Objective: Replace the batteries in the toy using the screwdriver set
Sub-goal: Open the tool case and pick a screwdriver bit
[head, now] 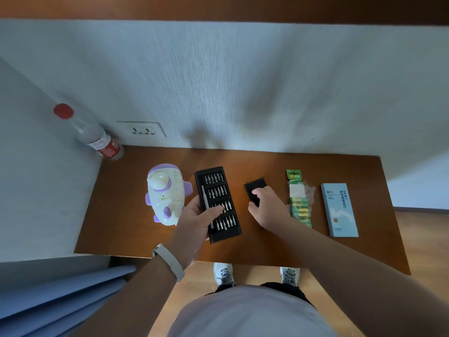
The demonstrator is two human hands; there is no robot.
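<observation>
At the near left edge of the screwdriver set (217, 204), gripped by the left hand (198, 216): thumb laid across the bit rows, fingers wrapped beneath and hidden. Just right of the set, holding the black cover (255, 187) with the right hand (266, 205), fingers curled over its top, thumb at its near end. Just left of the set, lying on the table (267, 251): the toy (166, 193), probably light, hard, smooth plastic with stubby purple fins. Better gripped round the white body than by a fin; likely to slide under a screwdriver, so brace it. Well right of the set, past the cover: battery pack (300, 198), then a blue box (339, 210). Far beyond the set's left, against the wall: a bottle (97, 138).
</observation>
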